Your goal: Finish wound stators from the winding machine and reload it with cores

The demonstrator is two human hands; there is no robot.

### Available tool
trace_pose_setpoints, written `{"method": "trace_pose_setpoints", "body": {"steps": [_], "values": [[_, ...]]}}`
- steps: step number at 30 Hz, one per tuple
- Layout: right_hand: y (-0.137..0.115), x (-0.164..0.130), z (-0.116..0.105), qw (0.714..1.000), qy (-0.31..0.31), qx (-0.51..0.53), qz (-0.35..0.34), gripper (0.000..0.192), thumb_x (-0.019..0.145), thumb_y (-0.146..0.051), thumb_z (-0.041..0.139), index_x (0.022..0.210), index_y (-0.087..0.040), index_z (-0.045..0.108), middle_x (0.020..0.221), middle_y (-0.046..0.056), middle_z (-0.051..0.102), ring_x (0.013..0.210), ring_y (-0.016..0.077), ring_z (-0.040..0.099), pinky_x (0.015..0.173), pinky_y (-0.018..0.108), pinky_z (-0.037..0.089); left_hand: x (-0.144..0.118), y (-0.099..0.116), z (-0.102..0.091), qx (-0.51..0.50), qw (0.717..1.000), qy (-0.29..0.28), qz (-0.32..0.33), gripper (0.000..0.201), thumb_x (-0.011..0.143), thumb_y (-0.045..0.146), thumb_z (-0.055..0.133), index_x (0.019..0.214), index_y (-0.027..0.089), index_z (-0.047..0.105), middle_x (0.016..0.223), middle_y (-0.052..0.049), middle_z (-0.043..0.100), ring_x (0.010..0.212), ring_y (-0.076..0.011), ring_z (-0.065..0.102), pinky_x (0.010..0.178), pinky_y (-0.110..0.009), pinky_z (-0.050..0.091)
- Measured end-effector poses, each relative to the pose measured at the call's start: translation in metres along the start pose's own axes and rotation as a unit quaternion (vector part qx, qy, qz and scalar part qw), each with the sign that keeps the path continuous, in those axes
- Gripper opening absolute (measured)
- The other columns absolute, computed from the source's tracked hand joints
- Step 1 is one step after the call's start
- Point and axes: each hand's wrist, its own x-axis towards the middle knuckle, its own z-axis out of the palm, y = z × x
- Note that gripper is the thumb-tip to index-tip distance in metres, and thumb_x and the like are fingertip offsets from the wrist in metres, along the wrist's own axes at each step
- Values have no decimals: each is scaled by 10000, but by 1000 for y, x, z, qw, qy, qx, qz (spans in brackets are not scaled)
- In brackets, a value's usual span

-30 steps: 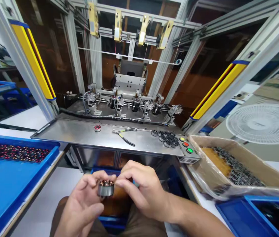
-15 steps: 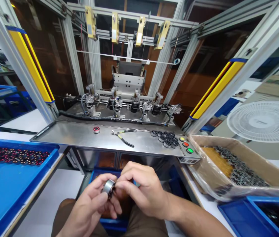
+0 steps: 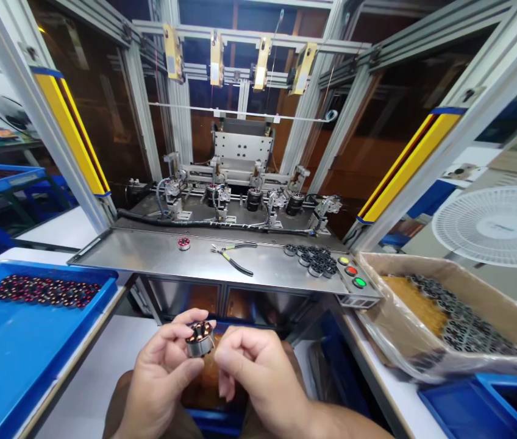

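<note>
My left hand (image 3: pixel 160 378) grips a small round motor stator (image 3: pixel 200 339), a metal ring with copper windings facing up, between thumb and fingers. Beside it, my right hand (image 3: pixel 253 375) has its fingertips curled next to the stator's right side; whether they touch it is unclear. Both hands are low in the picture, above my lap, in front of the steel bench (image 3: pixel 158 253) of a winding machine.
On the bench lie one red wound stator (image 3: pixel 184 244), pliers (image 3: pixel 233 256), a cluster of dark stators (image 3: pixel 316 259) and coloured buttons (image 3: pixel 352 271). A blue tray (image 3: pixel 7 341) with wound stators sits left; a cardboard box (image 3: pixel 478 292) of dark parts and a white fan (image 3: pixel 496 225) sit right.
The stator was turned in my hands from windings-up to its side and back to windings-up. My right hand has slid lower and nearer. The view shifted slightly.
</note>
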Motion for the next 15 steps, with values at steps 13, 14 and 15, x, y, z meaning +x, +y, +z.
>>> {"method": "trace_pose_setpoints", "body": {"steps": [13,14,15], "values": [[34,4,0,952,-74,292,60,570,711,-625,749,810,-64,721,715,89,679,633,136,654,563,220,506,4,10,-8,27,997,-52,44,233,658,122,833,820,264,744,1096,-69,762,988,-281,732,801,-333,603],[32,4,1,948,-82,301,60,555,718,-607,755,820,-62,724,727,88,677,642,128,645,591,217,500,3,10,-8,31,997,-52,38,243,655,99,826,814,266,746,1106,-73,758,976,-293,735,749,-332,616],[31,4,2,945,-91,307,62,530,704,-576,782,829,-64,726,728,78,669,633,115,630,604,211,489,0,10,-6,32,998,-43,24,240,651,97,825,798,270,747,1109,-70,755,966,-301,735,686,-320,622]]}}
